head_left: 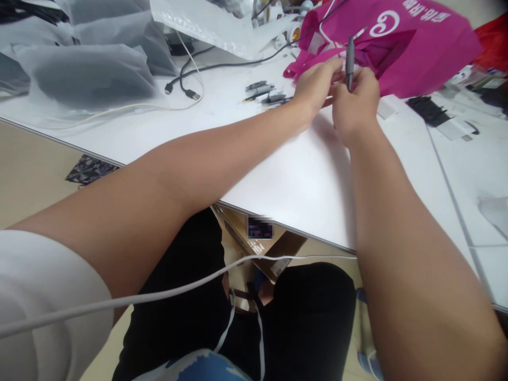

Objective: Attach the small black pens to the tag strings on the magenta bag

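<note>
My right hand (pixel 357 100) is closed around a grey pen (pixel 350 61), which points up and away from me. Close against it on the left is my left hand (pixel 319 84), its fingers curled in toward the right hand. What the left fingers grip, if anything, is hidden behind the hands. Several grey and white pens or pen parts (pixel 273 99) lie on the white table (pixel 301 169), just left of my left wrist. Behind both hands lies a magenta bag (pixel 428 58) with white print.
Grey frosted plastic bags (pixel 91 76) cover the table's far left. Dark and white cables with a USB plug (pixel 192 94) run across the middle. Black items (pixel 428 111) lie at the right. A white cable (pixel 166 296) crosses above my lap; a cardboard box (pixel 286 246) sits below the table edge.
</note>
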### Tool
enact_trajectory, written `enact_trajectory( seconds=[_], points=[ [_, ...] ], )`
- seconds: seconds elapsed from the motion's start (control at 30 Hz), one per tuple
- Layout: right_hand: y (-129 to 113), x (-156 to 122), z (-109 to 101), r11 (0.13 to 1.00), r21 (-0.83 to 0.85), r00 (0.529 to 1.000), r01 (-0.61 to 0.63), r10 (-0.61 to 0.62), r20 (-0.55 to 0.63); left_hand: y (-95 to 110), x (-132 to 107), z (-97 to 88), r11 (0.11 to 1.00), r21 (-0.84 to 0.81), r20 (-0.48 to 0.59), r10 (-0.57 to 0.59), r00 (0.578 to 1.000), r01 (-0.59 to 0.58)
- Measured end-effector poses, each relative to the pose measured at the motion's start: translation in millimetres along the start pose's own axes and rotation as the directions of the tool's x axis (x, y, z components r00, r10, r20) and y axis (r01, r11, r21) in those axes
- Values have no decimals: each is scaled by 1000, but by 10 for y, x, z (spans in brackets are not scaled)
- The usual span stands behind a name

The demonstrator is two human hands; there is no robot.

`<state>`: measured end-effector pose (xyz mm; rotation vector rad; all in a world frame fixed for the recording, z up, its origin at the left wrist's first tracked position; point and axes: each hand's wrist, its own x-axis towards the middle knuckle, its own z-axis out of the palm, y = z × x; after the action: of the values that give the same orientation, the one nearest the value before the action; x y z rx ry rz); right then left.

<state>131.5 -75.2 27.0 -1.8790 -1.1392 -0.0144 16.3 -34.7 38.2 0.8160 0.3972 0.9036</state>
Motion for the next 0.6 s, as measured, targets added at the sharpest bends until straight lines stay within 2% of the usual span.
enact_trajectory(
  seconds=[0.1, 0.17, 0.33, 0.47, 0.6],
  points=[
    [-178, -81, -48, 995, 4, 986, -102, 101, -133, -45, 59, -7, 1000, 22, -16, 8, 1000, -7],
    [-247, -109, -75, 992, -33, 980, -120, 113, -164, -68, 99, -10, 998, 56, -40, 24, 999, -22],
    [-270, -129, -134, 987, -92, 984, -130, 117, -131, -82, 83, -12, 990, 95, -72, 109, 991, -102],
    [-273, -156, -161, 987, -107, 986, -116, 102, -129, -57, -8, -10, 988, 122, -80, 108, 991, -98],
    [-251, -158, -171, 986, -127, 988, -105, 89, -127, -21, -33, -10, 952, 260, 4, 165, 986, -160]
  ],
)
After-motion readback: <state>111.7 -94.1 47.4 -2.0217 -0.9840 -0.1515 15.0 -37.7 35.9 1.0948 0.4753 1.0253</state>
